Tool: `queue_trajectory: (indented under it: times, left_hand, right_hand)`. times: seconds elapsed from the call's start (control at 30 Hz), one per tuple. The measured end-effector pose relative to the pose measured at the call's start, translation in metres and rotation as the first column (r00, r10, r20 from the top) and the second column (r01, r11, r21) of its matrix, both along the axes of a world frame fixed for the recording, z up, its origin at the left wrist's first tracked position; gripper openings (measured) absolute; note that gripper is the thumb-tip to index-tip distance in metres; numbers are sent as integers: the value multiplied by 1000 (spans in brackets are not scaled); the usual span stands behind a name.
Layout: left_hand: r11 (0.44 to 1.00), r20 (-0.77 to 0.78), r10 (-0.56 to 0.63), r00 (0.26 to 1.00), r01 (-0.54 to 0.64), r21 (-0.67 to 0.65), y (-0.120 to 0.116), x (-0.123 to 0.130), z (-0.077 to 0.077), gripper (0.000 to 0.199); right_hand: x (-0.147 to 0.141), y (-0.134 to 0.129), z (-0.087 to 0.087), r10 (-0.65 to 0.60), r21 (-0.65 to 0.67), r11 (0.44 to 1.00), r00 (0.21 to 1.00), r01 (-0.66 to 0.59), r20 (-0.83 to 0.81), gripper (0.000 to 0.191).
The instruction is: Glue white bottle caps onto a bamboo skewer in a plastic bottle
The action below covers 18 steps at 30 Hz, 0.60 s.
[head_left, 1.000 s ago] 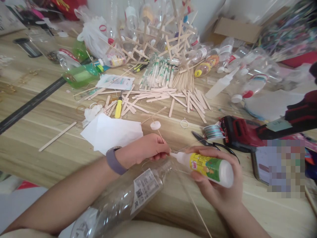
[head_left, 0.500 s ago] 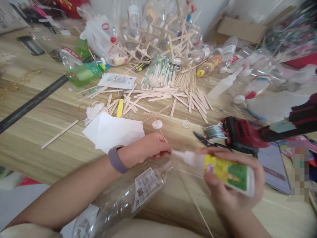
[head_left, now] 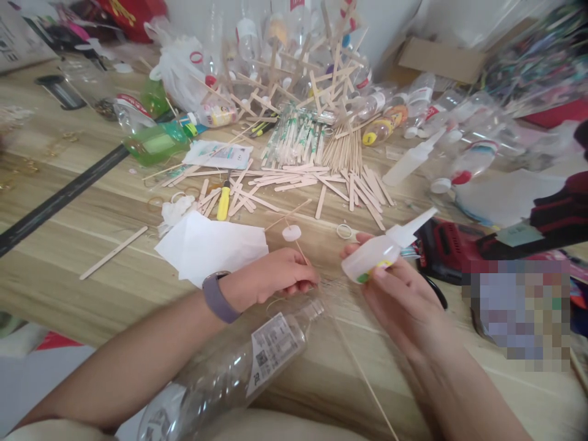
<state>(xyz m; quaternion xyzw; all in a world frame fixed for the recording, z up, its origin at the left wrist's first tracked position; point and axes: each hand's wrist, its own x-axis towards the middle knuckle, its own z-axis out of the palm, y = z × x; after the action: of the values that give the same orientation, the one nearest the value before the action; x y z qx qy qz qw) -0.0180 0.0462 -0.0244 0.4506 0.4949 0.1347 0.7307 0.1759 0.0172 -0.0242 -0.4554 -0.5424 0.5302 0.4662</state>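
My left hand (head_left: pixel 294 272), with a watch on its wrist, pinches a thin wooden skewer (head_left: pixel 301 250). A white disc like a bottle cap (head_left: pixel 291 233) sits on the skewer just beyond my fingers. In my right hand (head_left: pixel 395 282) is a glue bottle (head_left: pixel 372 257), tilted with its pointed nozzle up and to the right, away from the skewer. A clear plastic bottle (head_left: pixel 229 361) lies slanted below my left hand, its open neck near my fingertips. Another thin stick (head_left: pixel 362 373) runs from near that neck down toward the lower edge.
Loose craft sticks (head_left: pixel 294 177) and a bundle of skewers (head_left: pixel 344 147) lie ahead. White paper (head_left: pixel 211 242) is left of my hand, with a yellow-handled screwdriver (head_left: pixel 223 203) behind it. A red-black power tool (head_left: pixel 443 248) stands at right. Several bottles line the back.
My right hand has drawn the glue bottle back from my left fingertips and swung its nozzle from pointing left to up and right. My left hand stays on the skewer.
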Motion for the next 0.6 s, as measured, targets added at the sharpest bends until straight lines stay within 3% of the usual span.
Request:
queue_trajectory:
  times: [0.1,0.2,0.4,0.5,0.6]
  left_hand:
    - [1000,-7,9,1000,-9,5,0,0,-1,20]
    - [1000,13,1,1000,-2,15,1,0,-2,21]
    - [1000,19,3,1000,-3,8,1,-1,-3,20]
    - [1000,14,3,1000,-3,16,1,-1,-2,20]
    - [1000,4,-7,1000,7,11,1,0,-1,20]
  right_hand:
    - [1,8,-5,-17,143,989,912,-46,410,32]
    - [0,17,-11,-105,292,950,761,-114,640,31]
    - [8,24,-27,-225,399,897,581,-190,782,33]
    - [15,10,-19,-335,504,835,523,-221,784,39]
    - [11,-12,-1,-476,596,778,431,-201,766,21]
